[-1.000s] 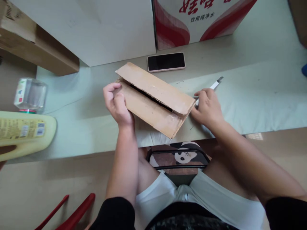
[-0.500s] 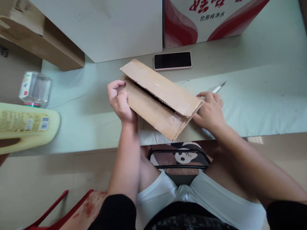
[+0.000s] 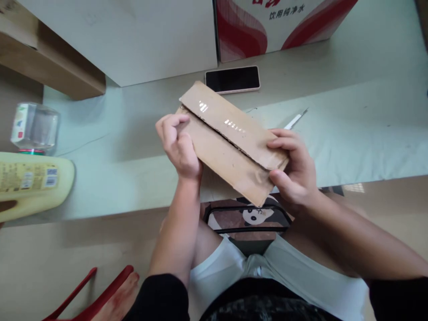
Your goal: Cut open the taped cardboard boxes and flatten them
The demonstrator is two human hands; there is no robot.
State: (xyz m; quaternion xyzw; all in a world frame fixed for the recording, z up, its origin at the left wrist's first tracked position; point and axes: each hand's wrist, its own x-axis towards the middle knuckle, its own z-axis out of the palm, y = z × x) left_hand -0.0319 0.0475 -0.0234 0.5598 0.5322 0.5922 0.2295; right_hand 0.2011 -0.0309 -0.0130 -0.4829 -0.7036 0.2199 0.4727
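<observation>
Between my hands I hold a flat brown cardboard box [image 3: 230,158], tilted above the near side of the table. A slit runs along its top between two flaps, and clear tape shines on the upper flap. My left hand [image 3: 180,145] grips its left end, thumb and fingers bent over the edge. At the right end my right hand [image 3: 294,165] clasps the box, with the thumb near the slit and fingers on the upper flap. A white pen-like craft knife [image 3: 293,121] with a thin pointed tip lies on the table just beyond my right hand.
A phone [image 3: 232,79] lies behind the box. Further back stand a white carton [image 3: 150,40] and a red-and-white carton [image 3: 281,26]. On the left are a clear bottle [image 3: 40,127], a yellow jug [image 3: 36,183] and a brown carton [image 3: 60,67].
My right hand has shifted from beside the craft knife onto the box's right end. The box has moved slightly right, and its slit looks narrower. My left hand keeps its grip.
</observation>
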